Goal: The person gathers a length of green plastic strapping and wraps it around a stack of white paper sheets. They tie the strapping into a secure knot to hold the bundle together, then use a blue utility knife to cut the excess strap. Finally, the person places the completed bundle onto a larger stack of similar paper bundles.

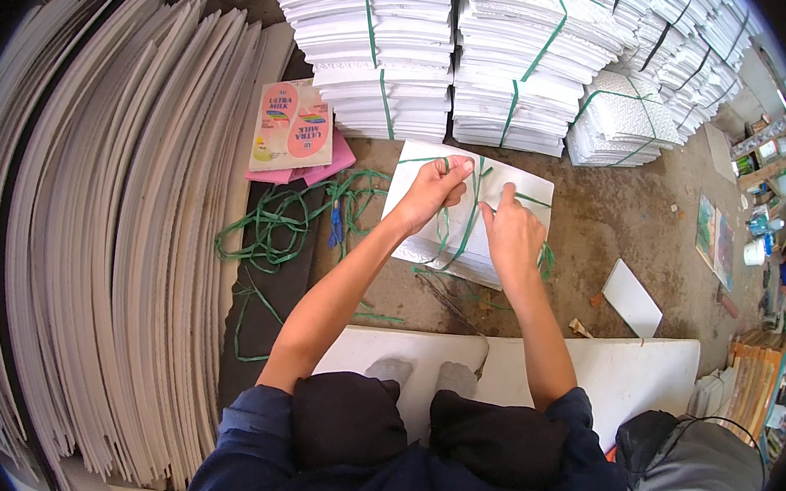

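Observation:
A low bundle of white sheets (511,176) lies on the floor in front of me, with green plastic twine (472,217) running across it both ways. Over its left half, my left hand (437,193) is closed in a pinch on the twine, and a loose length dangles below the fingers. My right hand (515,237) is above the bundle's right half, close to the lengthwise strand. Its fingers are curled in and thumb and forefinger point upward. What they grip is too small to make out.
Tall tied paper stacks (364,47) stand beyond the bundle. Upright cardboard sheets (133,223) fill the left side. Tangled green twine (273,226) lies near a printed carton sheet (293,125). A white board piece (632,298) rests at right. My feet are on a white slab (606,376).

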The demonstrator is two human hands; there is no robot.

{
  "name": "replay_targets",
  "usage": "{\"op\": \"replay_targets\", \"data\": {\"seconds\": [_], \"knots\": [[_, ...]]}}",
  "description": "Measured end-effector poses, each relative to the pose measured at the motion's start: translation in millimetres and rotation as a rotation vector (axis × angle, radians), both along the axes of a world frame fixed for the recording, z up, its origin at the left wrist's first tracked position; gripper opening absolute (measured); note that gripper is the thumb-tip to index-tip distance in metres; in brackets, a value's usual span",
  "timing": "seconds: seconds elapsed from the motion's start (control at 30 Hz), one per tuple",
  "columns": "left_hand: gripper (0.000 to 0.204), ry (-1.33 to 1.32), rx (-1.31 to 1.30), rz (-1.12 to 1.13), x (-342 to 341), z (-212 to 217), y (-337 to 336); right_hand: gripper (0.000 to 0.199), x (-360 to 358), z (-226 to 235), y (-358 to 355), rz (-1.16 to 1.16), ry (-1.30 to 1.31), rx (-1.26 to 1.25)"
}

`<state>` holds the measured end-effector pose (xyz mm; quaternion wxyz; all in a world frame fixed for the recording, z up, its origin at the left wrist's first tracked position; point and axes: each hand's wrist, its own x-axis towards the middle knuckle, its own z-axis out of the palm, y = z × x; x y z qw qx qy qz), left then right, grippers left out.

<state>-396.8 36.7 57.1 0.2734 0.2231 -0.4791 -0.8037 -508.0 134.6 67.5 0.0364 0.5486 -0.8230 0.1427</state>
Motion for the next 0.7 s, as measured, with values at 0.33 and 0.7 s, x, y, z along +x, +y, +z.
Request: {"op": "replay_targets", "data": {"seconds": [0.33, 0.7], "knots": [[0.019, 0.16, 0.089, 0.012, 1, 6, -7, 0.021, -8, -21, -32, 0.118, 0.186, -0.09], [0.038, -0.088, -0.056, 0.022, 8, -1, -2, 0.033, -134, 108, 63, -0.112, -1.227, -1.083]]}}
